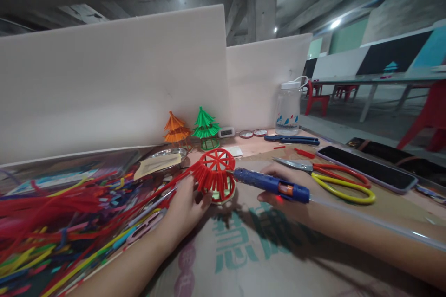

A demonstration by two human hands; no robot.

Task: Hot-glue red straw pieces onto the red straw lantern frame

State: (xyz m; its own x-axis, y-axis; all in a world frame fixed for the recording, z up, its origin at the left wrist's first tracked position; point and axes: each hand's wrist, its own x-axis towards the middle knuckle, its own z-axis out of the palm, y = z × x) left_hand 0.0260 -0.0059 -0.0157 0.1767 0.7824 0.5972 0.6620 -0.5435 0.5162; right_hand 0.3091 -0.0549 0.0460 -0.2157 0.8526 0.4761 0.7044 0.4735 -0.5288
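My left hand (184,206) is closed on a small red model made of plastic strips (214,174), a round cage with a spoked top, resting on brown cardboard (244,250). My right hand (284,192) grips a blue glue gun (270,183) whose tip points left and touches the model's right side. A clear glue stick runs out of the gun's back along my right forearm.
A heap of coloured plastic strips (52,222) lies at left. Scissors with red and yellow handles (334,178), a phone (365,169), a clear bottle (289,106), orange (176,130) and green (206,127) models and a white partition (114,79) stand behind.
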